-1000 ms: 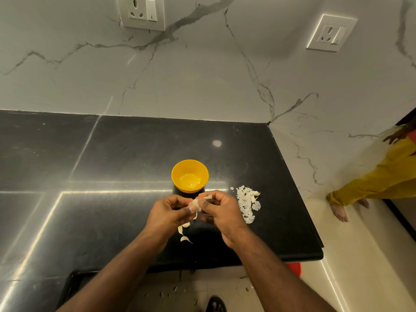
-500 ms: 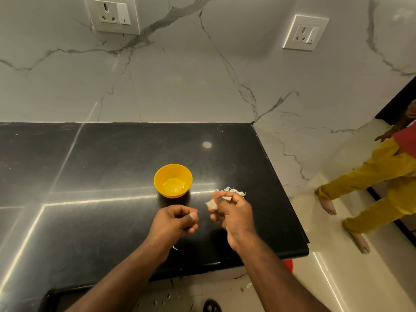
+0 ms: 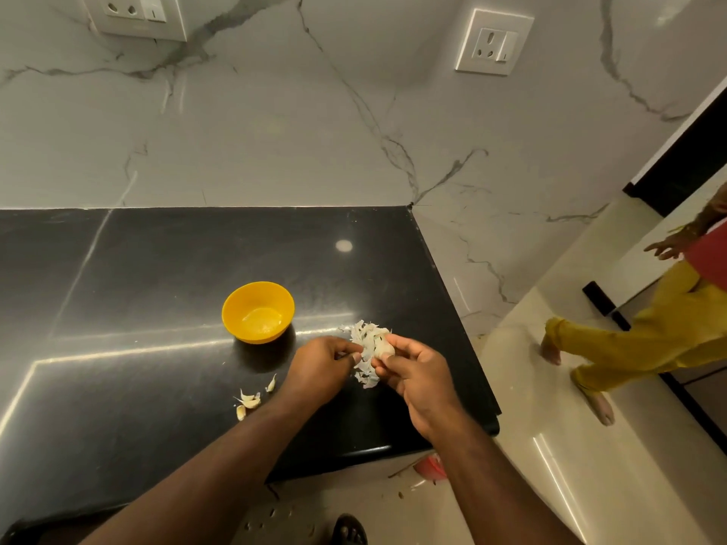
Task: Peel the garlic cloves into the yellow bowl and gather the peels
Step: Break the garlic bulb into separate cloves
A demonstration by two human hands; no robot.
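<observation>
— What does the garlic look like right now?

— A pale, rounded garlic clove (image 3: 383, 346) sits at centre frame, pinched between the thumb and curled fingers of the right hand (image 3: 417, 371). Behind and under it lies a ragged heap of white, papery peels (image 3: 364, 340) on the black counter (image 3: 157, 269).

— And the other hand?

— The left hand (image 3: 318, 367) has its fingers curled, the tips pinched on a strip of peel just beside the clove.

— The yellow bowl (image 3: 257, 311)?

— Upright, left of and a little above the hands. Whether it holds anything I cannot tell.

— Anything loose?

— A few loose cloves (image 3: 248, 401) lower left of the hands, near the left forearm.
</observation>
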